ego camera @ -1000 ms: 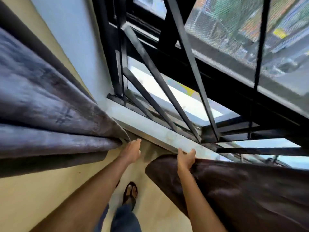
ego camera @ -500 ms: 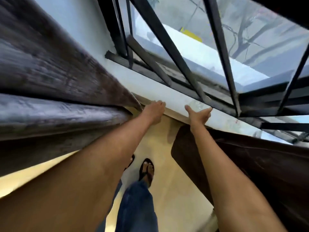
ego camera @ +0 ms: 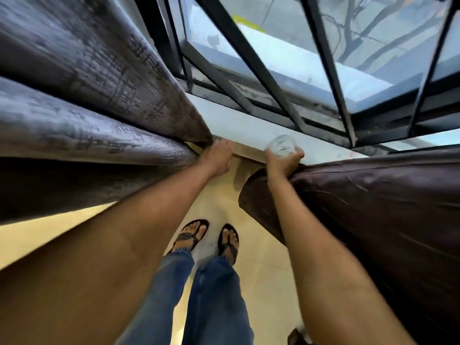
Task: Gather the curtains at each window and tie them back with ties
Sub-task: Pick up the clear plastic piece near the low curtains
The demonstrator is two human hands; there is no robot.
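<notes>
A grey textured curtain [ego camera: 94,100] hangs in thick folds on the left. A dark brown glossy curtain [ego camera: 373,215] bulges on the right. My left hand [ego camera: 217,158] lies with relaxed fingers at the sill's front edge, touching the grey curtain's bottom corner. My right hand [ego camera: 282,164] reaches over the brown curtain's top fold. Its fingers curl round a small clear glass [ego camera: 282,145] standing on the white window sill [ego camera: 239,125]. I see no tie.
Black slanted window bars [ego camera: 261,70] and the frame stand just beyond the sill. Below are the beige tiled floor [ego camera: 268,282] and the person's sandalled feet [ego camera: 209,237] in blue jeans. A small dark object [ego camera: 295,337] lies at the bottom edge.
The camera has tilted down and closer to the sill. My right hand went from the brown curtain's edge up to the sill and closed round the clear glass. My left hand stayed by the grey curtain's corner.
</notes>
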